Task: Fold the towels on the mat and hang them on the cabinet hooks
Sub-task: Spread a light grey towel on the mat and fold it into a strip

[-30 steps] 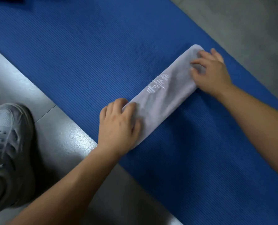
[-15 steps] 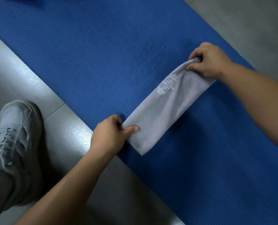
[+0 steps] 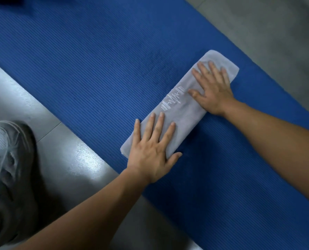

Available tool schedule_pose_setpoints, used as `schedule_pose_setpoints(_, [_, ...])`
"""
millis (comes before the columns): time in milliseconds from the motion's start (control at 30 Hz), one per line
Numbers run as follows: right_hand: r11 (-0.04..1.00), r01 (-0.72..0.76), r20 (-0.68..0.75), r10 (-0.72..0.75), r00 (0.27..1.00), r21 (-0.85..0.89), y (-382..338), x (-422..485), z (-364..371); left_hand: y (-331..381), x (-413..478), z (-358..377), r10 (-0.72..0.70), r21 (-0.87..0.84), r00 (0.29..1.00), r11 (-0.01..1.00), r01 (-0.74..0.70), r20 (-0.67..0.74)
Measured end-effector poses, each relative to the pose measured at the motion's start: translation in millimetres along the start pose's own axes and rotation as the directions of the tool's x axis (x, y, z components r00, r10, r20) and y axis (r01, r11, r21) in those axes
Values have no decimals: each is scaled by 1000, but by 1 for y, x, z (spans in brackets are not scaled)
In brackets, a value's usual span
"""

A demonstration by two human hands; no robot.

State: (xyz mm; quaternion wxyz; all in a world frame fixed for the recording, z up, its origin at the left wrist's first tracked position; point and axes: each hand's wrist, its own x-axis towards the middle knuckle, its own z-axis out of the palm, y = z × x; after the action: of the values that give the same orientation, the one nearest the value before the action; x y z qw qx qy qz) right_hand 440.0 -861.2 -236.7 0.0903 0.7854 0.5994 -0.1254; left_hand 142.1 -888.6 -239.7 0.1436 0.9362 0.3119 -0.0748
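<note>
Shoe (image 3: 7, 159) filled the lower left corner, well to the left of the left fingers (image 3: 156, 129). It was grey and blurred, and the frame's edge cut it off, so the markings on its side could not be read.

The left hand (image 3: 150, 152) lay flat on the near end of the towel (image 3: 180, 114), with its fingers straight, spread apart and clamped on nothing. Its palm hid part of that end, and the thumb tip reached past the cloth onto the mat (image 3: 96, 69).

The towel was pale grey and folded into a long narrow strip. It ran slantwise on the mat from under the left fingers to under the right fingers (image 3: 213, 69). Between the two sets of fingers a white stitched mark (image 3: 172, 100) of zigzag lines showed on the cloth, but what it stood for could not be made out.

The right hand (image 3: 213, 91) pressed the far end in the same way, fingers straight and apart, covering much of that end. How many layers the strip held could not be told.

The mat was blue and ribbed, and the frame cut off both its ends. Glossy grey floor (image 3: 68, 159) with a seam lay left of the left fingers, and duller concrete (image 3: 267, 33) lay beyond the right fingers.
</note>
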Motion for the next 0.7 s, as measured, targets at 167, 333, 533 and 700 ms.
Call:
schedule_pose_setpoints(167, [959,-238,-13,243,970,157,31,26,-5,7,0,0,-62,20,998,998,62,-5])
schedule_pose_setpoints(333, [951,-241,36,238,971,194,27,24,-14,11,5,-15,-96,-61,993,993,100,64])
schedule_pose_setpoints(533, [790,-289,-246,477,844,541,-27,-70,-5,-6,68,-60,-332,-479,938,842,246,-102])
schedule_pose_setpoints(700, [244,-466,273,553,787,851,-53,-88,3,-22,141,-81,-379,-446,907,790,421,185])
